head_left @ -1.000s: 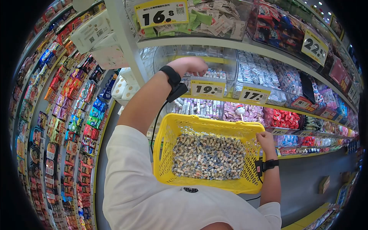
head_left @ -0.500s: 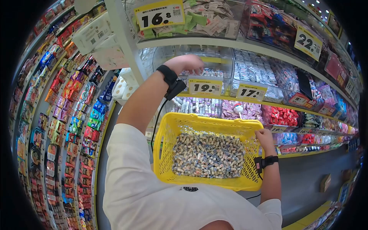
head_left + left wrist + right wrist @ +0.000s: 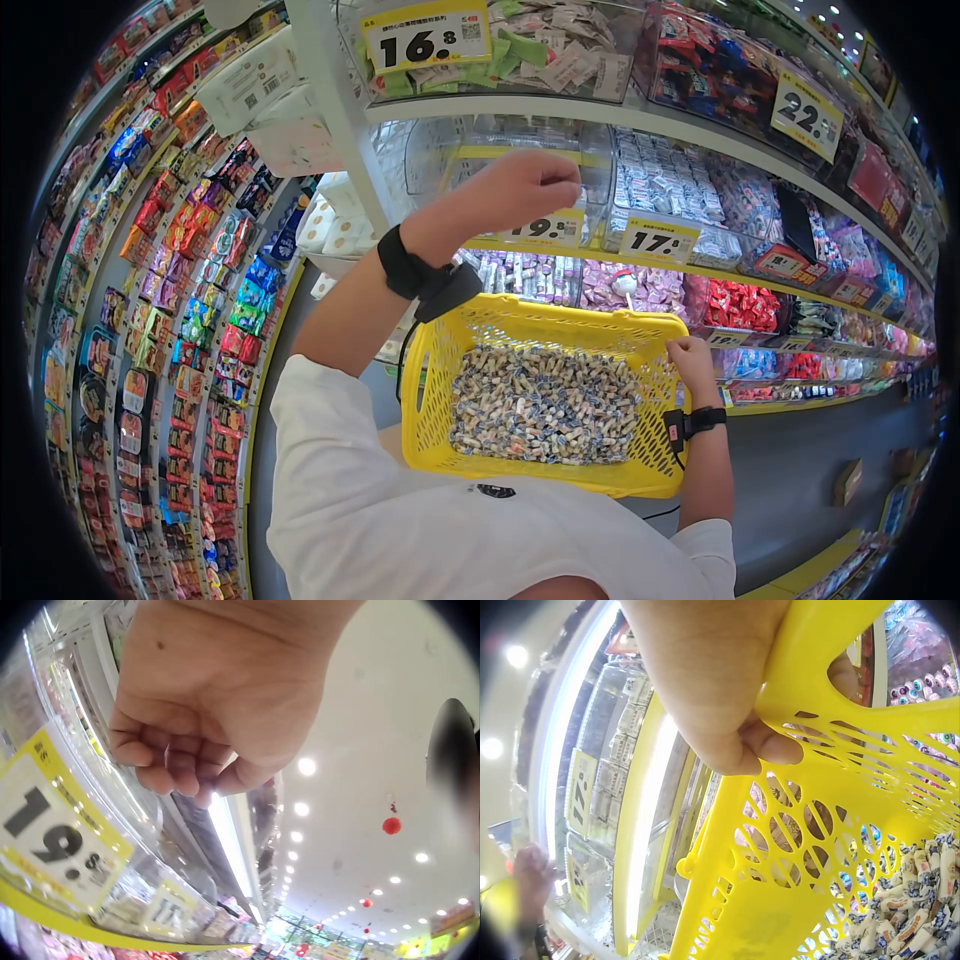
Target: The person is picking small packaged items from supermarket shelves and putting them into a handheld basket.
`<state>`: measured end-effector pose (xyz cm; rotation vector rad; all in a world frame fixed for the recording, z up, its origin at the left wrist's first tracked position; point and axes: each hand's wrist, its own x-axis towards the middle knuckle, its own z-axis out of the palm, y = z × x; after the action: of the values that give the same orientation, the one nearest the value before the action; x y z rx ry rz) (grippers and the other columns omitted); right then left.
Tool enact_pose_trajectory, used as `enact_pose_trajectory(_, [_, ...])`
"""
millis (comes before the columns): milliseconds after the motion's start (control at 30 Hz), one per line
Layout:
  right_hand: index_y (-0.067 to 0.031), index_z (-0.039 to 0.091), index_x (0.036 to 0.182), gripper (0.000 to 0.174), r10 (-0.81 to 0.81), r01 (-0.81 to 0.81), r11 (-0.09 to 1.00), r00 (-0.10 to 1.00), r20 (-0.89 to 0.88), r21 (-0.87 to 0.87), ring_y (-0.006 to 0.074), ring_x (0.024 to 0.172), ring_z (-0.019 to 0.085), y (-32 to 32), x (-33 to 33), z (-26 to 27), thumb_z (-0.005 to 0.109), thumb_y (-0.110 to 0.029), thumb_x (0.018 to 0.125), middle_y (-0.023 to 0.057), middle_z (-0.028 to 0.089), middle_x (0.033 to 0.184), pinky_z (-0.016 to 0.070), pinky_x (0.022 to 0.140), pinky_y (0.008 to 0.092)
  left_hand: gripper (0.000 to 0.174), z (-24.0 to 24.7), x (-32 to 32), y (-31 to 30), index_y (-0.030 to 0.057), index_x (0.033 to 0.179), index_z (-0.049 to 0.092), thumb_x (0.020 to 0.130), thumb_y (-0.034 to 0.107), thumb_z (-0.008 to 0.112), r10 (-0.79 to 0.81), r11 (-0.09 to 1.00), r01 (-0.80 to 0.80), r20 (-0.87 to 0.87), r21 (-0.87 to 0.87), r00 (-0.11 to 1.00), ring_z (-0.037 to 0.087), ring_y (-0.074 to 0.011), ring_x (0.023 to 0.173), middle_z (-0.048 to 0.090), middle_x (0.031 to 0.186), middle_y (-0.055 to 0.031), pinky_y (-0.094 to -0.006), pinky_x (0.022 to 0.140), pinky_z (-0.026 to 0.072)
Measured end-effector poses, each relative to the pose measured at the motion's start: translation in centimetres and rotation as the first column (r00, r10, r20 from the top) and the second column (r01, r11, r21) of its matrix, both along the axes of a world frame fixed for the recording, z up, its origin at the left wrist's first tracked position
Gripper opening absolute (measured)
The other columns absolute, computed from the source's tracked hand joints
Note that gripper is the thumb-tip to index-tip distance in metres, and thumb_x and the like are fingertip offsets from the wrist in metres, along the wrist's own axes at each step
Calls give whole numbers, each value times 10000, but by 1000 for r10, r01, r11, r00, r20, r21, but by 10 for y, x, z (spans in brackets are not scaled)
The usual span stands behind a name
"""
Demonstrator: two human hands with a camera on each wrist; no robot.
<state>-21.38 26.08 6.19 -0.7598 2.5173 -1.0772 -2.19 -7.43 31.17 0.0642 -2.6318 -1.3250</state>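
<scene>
My left hand (image 3: 525, 192) is raised in front of the shelf, over the 19.8 price tag (image 3: 563, 228) and beyond the far rim of the yellow basket (image 3: 560, 318). In the left wrist view the hand (image 3: 202, 712) has loosely bent fingers, and nothing shows in it. Many small wrapped candies (image 3: 545, 405) lie in the basket. At the basket's right end my right hand (image 3: 693, 365) grips the rim; in the right wrist view the thumb and a finger of that hand (image 3: 720, 697) close on the yellow edge.
Clear bins of wrapped sweets line the shelves ahead, one with white packets (image 3: 665, 185) and one with red packets (image 3: 740, 305). A white shelf post (image 3: 345, 110) stands at left, beside packed snack racks (image 3: 185, 330). Grey floor (image 3: 800, 450) shows at right.
My left hand has come out of the clear bin behind the 19.8 tag, toward me and slightly right, and now covers part of the tag. The right hand keeps its grip on the basket.
</scene>
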Motion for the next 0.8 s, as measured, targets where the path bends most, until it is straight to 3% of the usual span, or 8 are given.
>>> enact_pose_trajectory(100, [54,607,666,353,-8,8,1000,1000,-11,-15,143,522,521,0,1,0,634,-250,844,74,551,544,409,536,335,202,-12,17,27,0,840,580,859,201,589,-201,979,202,-86,13,976,504,-181,596,498,635,-105,-351,583,418])
enact_pose_trajectory(167, [55,603,662,358,-11,10,1000,1000,-13,-25,143,518,518,-1,3,1,632,-251,844,71,542,536,407,534,335,154,-40,20,37,1,853,582,895,149,587,-351,934,326,-202,-146,914,474,-150,602,512,658,-43,-314,571,386])
enact_pose_trajectory(233, [56,601,661,360,-13,12,999,1000,-14,-36,143,515,515,-2,3,1,631,-253,845,68,536,530,405,531,333,166,-65,21,51,-4,846,579,897,153,561,-388,915,383,-21,-127,921,507,-217,619,536,675,-89,-356,598,409])
enact_pose_trajectory(333, [31,631,636,349,-3,3,999,1000,1,-32,121,539,534,-1,0,-2,648,-252,840,57,571,548,407,540,311,184,-110,15,63,8,839,591,885,184,560,-423,890,446,190,-101,886,535,-223,641,551,685,-96,-361,614,425])
enact_pose_trajectory(433, [34,626,637,348,-5,5,1000,1000,-3,-1,122,543,539,-1,1,4,649,-248,839,59,577,553,408,544,309,205,-147,16,72,23,843,609,874,218,554,-391,902,426,283,-75,876,558,-245,655,569,695,-106,-379,629,440])
enact_pose_trajectory(567, [33,621,632,348,-17,17,999,1000,8,-29,122,535,526,-2,5,6,650,-247,837,55,565,548,400,538,312,193,-202,8,69,39,853,621,842,222,561,-394,862,479,379,-163,837,604,-303,747,622,773,-121,-433,674,467])
enact_pose_trajectory(667, [37,623,646,348,-13,14,1000,1000,9,-26,128,527,527,-3,4,6,644,-251,841,57,564,548,402,533,317,192,-261,5,64,44,888,631,819,218,587,-353,798,513,444,-317,824,616,-328,802,636,862,-137,-467,712,476])
enact_pose_trajectory(800, [46,628,678,348,11,-11,1000,1000,1,-7,138,524,546,-1,1,4,633,-257,848,66,578,558,417,532,321,279,-296,17,60,40,1010,649,779,194,631,-374,680,655,612,-330,697,609,-378,918,615,1068,-189,-483,794,489])
